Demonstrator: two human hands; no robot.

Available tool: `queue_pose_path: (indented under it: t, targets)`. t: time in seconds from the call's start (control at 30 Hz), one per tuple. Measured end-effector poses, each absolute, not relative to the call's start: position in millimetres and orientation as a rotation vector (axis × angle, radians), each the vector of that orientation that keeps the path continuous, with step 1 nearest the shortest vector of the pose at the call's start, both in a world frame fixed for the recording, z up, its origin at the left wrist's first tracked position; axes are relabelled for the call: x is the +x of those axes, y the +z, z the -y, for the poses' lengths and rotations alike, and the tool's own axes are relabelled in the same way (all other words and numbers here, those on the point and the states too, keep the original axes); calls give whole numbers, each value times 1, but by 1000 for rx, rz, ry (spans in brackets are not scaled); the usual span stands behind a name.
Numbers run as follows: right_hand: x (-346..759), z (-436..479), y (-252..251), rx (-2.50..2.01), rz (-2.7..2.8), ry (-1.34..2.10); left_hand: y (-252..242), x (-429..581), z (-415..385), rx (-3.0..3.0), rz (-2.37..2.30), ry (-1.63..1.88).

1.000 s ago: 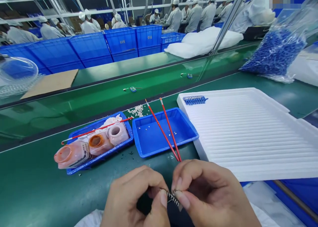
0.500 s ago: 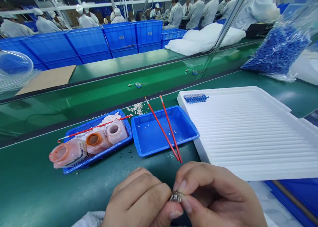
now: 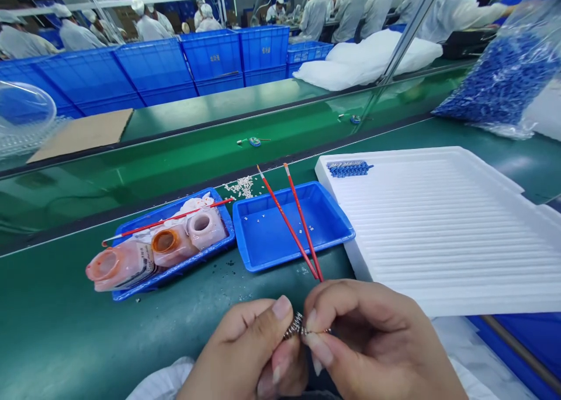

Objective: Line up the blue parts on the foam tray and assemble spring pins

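Note:
Close to my body, my left hand (image 3: 248, 347) pinches a small, silvery, ridged coil-like metal piece (image 3: 293, 328) between thumb and fingers. My right hand (image 3: 372, 333) is closed on the right end of the same piece, thumb and index fingertips pressed together. A thin, gold-tinted end pokes out past the right fingertips. The fingers hide part of the piece, so its full shape does not show. Just beyond the hands, two red-handled brushes (image 3: 287, 225) lean across a shallow blue tray (image 3: 258, 265) with a few tiny white bits in it.
At left, another blue tray (image 3: 175, 280) holds open bottles (image 3: 164, 242), tissue and a red brush. Small white pieces (image 3: 243, 187) lie behind. A ridged white foam tray (image 3: 438, 230) with blue parts (image 3: 349, 169) stands right. Small assemblies (image 3: 255, 142) sit on the green conveyor (image 3: 175, 160).
My left hand has turned so its thumb lies on top, and more of the coiled piece shows between the hands. The view has shifted slightly.

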State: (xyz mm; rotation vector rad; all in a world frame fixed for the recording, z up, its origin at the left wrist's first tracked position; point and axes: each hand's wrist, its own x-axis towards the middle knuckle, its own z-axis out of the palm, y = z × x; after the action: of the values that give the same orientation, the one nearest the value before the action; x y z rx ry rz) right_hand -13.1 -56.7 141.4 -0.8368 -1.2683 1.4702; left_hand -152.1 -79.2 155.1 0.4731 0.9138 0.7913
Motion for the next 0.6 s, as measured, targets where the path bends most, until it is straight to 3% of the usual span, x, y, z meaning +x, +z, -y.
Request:
queue_pose_path:
  t: [0.2,0.3,0.6]
  targets:
    - [-14,59,145,-875,1133,1603,157,-164,78,1361,-1318,912]
    - [-13,59,142,-870,1160,1599,161,-170,75,1733,-1255,1033]
    - [-6,55,146,-844,1443,1364,165,-174,75,2021,-1241,1126]
